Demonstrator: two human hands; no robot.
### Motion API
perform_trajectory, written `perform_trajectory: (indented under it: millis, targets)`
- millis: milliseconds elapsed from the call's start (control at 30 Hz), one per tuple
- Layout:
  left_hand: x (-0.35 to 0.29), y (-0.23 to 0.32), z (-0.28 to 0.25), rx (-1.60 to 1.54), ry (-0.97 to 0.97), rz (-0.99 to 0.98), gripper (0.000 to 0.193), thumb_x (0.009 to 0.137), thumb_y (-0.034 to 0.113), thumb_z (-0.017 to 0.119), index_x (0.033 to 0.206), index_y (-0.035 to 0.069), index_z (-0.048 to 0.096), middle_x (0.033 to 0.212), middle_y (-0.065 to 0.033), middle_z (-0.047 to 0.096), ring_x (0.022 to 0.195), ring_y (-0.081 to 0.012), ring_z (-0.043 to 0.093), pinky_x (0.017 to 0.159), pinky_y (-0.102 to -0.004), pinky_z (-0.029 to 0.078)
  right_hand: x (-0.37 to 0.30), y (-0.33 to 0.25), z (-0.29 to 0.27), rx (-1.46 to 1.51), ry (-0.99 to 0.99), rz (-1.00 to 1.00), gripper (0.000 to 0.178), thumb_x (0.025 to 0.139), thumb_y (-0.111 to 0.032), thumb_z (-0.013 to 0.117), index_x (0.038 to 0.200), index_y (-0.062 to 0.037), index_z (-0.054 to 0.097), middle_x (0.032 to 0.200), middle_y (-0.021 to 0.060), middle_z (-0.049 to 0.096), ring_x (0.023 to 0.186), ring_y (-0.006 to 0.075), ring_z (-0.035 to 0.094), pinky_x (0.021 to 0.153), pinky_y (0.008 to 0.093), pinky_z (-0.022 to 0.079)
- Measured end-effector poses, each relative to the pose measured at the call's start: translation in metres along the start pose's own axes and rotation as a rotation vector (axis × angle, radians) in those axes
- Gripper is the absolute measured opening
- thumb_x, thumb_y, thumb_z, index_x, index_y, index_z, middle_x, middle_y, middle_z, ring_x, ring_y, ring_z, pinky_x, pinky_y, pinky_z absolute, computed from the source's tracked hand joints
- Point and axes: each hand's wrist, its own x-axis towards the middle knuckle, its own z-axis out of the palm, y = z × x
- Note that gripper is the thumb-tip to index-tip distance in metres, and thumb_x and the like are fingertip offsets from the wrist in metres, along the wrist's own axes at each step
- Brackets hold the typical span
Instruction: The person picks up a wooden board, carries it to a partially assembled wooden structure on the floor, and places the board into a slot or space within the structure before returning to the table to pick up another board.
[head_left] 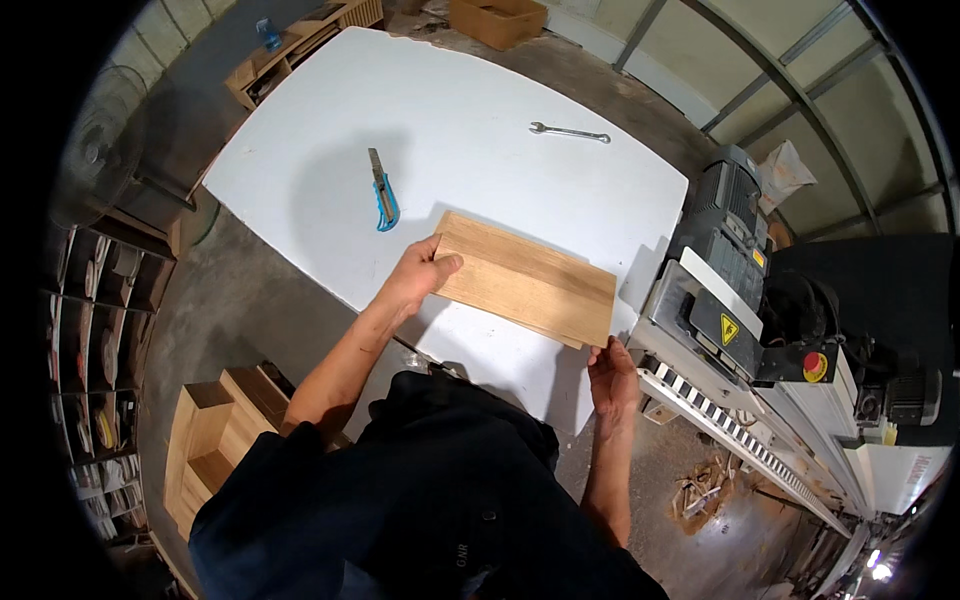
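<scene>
A light-brown wooden board (530,277) lies slanted over the near part of a white tabletop (480,130). The edge of a second board peeks out beneath it. My left hand (418,272) grips the board's left end, thumb on top and fingers underneath. At the near right corner, my right hand (612,378) is closed on the board's edge, its fingers partly curled below. Beyond my left hand rests a blue utility knife (383,192) with its blade out. Farther back on the right is a silver combination wrench (569,132).
To the right stands a machine with a grey motor (722,205), a slatted feed track (735,432) and a red stop button (815,366). Wooden box pieces (215,440) are at the lower left, near shelving (95,350). Wood scraps (703,492) litter the floor.
</scene>
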Motion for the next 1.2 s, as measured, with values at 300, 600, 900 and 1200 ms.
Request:
perform_trajectory:
  millis: [300, 600, 900, 1200]
  targets:
    - [0.035, 0.014, -0.023, 0.443, 0.083, -0.187, 0.063, 0.076, 0.031, 0.074, 0.118, -0.01, 0.053, 0.108, -0.0206, 0.061, 0.097, -0.0265, 0.06, 0.081, -0.0335, 0.048, 0.059, -0.001, 0.024, -0.881, 0.024, -0.263, 0.059, 0.083, -0.041, 0.066, 0.107, 0.0117, 0.058, 0.093, 0.0161, 0.064, 0.085, 0.0198, 0.06, 0.077, 0.0305, 0.048]
    - [0.052, 0.007, -0.023, 0.08, -0.078, -0.351, 0.063, 0.071, 0.014, 0.08, 0.119, -0.013, 0.05, 0.113, -0.0237, 0.059, 0.105, -0.029, 0.059, 0.088, -0.0377, 0.05, 0.085, -0.013, 0.059, -0.796, -0.032, 0.051, 0.039, 0.077, -0.025, 0.077, 0.088, 0.008, 0.06, 0.077, 0.0077, 0.061, 0.062, 0.0145, 0.054, 0.053, 0.0284, 0.045]
    - [0.018, -0.009, -0.033, 0.527, 0.05, 0.474, 0.076, 0.065, 0.005, 0.079, 0.132, 0.0, 0.043, 0.128, -0.0131, 0.044, 0.114, -0.0225, 0.048, 0.096, -0.0331, 0.044, 0.04, -0.008, 0.059, -0.603, -0.233, -0.394, 0.075, 0.07, 0.011, 0.072, 0.136, -0.0009, 0.038, 0.116, 0.0112, 0.058, 0.1, 0.0193, 0.058, 0.086, 0.0304, 0.049]
    - [0.023, -0.033, -0.049, 0.482, -0.027, 0.465, 0.09, 0.066, 0.008, 0.079, 0.141, 0.002, 0.03, 0.139, -0.0129, 0.032, 0.127, -0.0252, 0.037, 0.107, -0.0359, 0.031, 0.043, 0.001, 0.054, -0.751, -0.303, -0.51, 0.094, 0.07, -0.004, 0.079, 0.145, -0.006, 0.022, 0.126, 0.0067, 0.051, 0.11, 0.0192, 0.052, 0.093, 0.0313, 0.045]
